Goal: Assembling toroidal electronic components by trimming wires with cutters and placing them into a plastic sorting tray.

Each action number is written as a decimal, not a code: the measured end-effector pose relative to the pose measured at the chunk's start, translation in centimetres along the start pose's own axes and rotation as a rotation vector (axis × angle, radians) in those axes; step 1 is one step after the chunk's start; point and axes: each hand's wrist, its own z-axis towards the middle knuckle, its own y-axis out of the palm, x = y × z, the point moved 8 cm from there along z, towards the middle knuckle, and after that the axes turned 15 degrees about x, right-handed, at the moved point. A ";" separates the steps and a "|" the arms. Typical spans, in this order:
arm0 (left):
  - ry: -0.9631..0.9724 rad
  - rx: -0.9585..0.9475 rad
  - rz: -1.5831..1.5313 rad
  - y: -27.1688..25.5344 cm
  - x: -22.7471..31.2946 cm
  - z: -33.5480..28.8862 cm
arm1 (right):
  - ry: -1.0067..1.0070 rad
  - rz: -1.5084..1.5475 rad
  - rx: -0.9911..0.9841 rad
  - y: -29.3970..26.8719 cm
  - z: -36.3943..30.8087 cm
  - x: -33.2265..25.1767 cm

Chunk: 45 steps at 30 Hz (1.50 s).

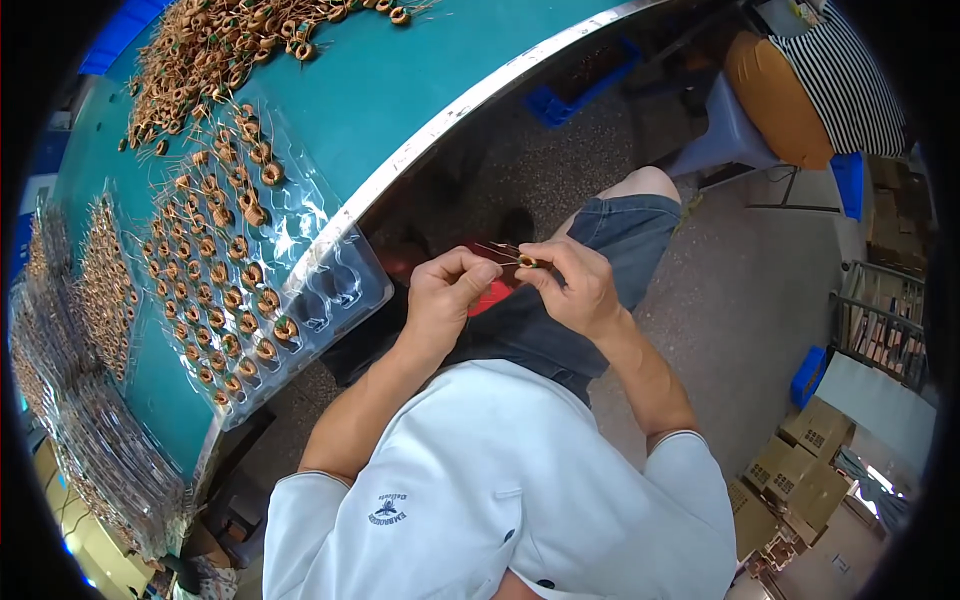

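Note:
Above my lap, my right hand (pixel 572 283) pinches a small copper-wound ring coil (pixel 527 261) between thumb and fingers. Thin wire leads run from the coil toward my left hand (pixel 447 292), whose thumb and forefinger are pressed together at the lead ends. Whether the left fingertips grip a wire is too small to make out. To the left, a clear plastic tray (pixel 350 285) holds rows of similar coils with their leads sticking up. Several pockets at its right end hold no coil. The tray overhangs the table edge.
A big heap of loose coils (pixel 215 55) lies at the far left on the green table (pixel 400 85), which has a pale metal edge. Stacked filled trays (pixel 90 440) stand at the left. Another person (pixel 790 95) sits at the far right. Cardboard boxes (pixel 800 470) are at the right.

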 end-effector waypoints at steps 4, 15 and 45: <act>0.077 -0.037 0.150 -0.3 -0.2 0.9 | 0.220 0.059 0.017 0.1 -0.4 1.2; 0.759 -0.040 0.438 1.8 4.4 -1.6 | 0.953 0.346 0.071 1.5 -3.9 5.4; -0.079 -0.101 0.059 1.4 -2.4 0.9 | 0.433 0.021 0.100 0.0 -4.4 2.8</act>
